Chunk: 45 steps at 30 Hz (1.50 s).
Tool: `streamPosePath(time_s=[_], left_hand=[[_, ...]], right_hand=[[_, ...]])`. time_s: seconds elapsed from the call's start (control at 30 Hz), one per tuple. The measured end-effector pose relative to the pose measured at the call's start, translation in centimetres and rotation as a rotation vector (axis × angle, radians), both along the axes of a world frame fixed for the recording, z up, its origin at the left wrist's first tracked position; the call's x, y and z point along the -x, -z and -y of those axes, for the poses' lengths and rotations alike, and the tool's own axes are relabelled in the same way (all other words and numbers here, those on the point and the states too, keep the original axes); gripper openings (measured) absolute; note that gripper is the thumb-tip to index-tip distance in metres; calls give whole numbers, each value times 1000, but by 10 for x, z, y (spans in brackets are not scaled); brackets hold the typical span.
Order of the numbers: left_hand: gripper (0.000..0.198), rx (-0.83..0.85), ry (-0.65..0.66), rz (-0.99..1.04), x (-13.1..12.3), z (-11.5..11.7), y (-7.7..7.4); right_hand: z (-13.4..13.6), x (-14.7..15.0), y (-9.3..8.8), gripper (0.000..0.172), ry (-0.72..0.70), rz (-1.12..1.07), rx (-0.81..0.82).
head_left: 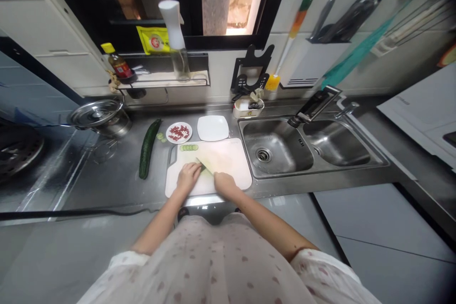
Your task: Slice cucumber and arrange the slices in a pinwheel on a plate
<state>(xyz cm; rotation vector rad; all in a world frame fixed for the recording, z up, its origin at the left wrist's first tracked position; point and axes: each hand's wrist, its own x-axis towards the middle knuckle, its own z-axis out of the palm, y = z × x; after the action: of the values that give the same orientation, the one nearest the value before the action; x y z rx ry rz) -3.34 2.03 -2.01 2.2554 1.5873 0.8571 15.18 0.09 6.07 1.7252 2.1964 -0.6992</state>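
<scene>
Head view, left grip curled onto cucumber piece, right grip closed round knife just beside it

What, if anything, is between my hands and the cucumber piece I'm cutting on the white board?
Nothing visible. Your left hand rests right on the cucumber piece, and your right hand holds the knife against it. The bare cutting board around them holds only slices at its far edge.
</scene>
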Motion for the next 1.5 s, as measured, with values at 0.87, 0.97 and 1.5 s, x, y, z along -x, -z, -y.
streamPosePath(time_s=[0.87,0.97,1.5], left_hand=[[41,74,-57,100,-24,-23,-60],[26,124,16,59,-21,-29,-68],[19,498,-222,588,-12,-46,-79]], right_hand=[[15,-47,-19,48,57,91,-354],[17,-48,-19,50,41,83,-366],[15,-60,-22,38,70,120,-326]])
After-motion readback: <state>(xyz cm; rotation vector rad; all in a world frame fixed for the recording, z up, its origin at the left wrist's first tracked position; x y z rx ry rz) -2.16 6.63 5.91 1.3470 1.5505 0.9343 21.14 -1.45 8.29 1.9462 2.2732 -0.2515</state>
